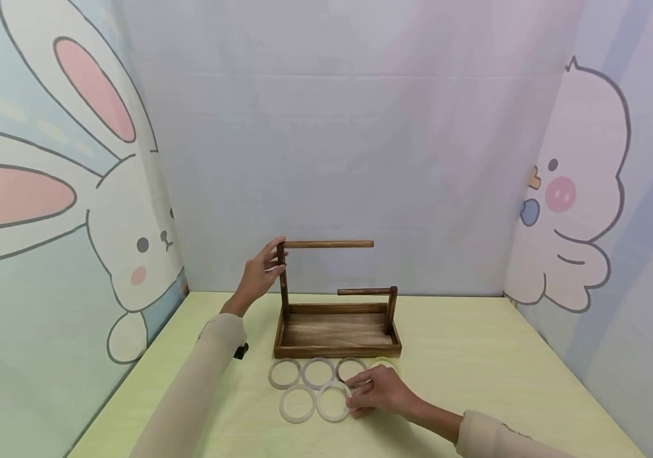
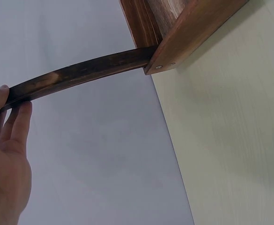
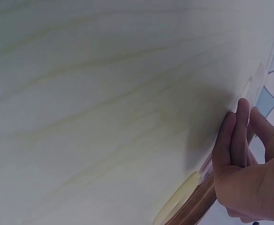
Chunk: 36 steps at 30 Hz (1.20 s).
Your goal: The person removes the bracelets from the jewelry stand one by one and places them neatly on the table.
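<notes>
A dark wooden stand (image 1: 338, 351) has a tray base, a tall left post with a long bar, and a short right post with a shorter bar. My left hand (image 1: 259, 275) grips the tall post near its top, fingers and thumb on either side of it in the left wrist view. Pale rings like bangles lie in two rows before the tray. With fingertips and thumb at its right rim, my right hand (image 1: 382, 389) pinches a whitish bangle (image 1: 319, 410) in the front row. The hand hides part of that rim and the table beneath.
Beside that bangle lies another pale one (image 1: 298, 420). The back row has a greyish bangle (image 1: 284, 387), a lilac-tinted one (image 1: 319, 388), a brownish one (image 1: 340, 362) and a yellowish one (image 1: 385, 361). Cartoon-printed cloth walls (image 1: 338, 127) surround the pale yellow table (image 1: 475, 356).
</notes>
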Each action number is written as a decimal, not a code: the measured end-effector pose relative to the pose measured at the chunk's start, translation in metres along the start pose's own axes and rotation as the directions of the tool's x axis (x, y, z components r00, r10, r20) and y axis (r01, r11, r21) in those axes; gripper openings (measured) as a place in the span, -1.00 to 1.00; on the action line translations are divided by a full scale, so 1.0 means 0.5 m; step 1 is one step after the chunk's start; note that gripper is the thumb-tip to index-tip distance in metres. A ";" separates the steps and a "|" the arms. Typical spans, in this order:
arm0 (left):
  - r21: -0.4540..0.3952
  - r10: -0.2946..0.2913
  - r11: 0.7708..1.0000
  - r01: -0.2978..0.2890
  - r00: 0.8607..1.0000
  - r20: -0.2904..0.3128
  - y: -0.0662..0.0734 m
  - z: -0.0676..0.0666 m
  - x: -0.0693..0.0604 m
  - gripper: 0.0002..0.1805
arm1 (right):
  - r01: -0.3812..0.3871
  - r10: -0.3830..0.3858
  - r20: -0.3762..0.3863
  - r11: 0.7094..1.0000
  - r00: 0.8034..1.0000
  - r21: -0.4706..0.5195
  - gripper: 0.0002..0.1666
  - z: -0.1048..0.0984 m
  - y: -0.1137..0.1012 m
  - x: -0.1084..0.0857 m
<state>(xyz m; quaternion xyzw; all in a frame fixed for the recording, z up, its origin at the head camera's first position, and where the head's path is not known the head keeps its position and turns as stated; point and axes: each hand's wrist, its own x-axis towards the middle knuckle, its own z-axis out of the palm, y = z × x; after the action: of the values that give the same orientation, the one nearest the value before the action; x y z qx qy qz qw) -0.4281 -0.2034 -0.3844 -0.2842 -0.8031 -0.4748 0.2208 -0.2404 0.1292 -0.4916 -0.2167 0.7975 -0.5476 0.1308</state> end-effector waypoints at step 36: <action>0.005 0.064 0.998 -0.064 0.998 -0.006 0.002 -0.001 -0.004 -0.11 | 0.001 -0.005 -0.034 0.994 0.999 -0.112 -0.78 -0.005 0.000 -0.002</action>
<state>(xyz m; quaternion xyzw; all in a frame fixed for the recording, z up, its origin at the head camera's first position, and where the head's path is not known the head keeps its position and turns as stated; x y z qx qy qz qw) -0.4260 -0.2039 -0.3846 -0.3076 -0.7942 -0.4663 0.2389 -0.2408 0.1317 -0.4908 -0.2155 0.8288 -0.5058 0.1042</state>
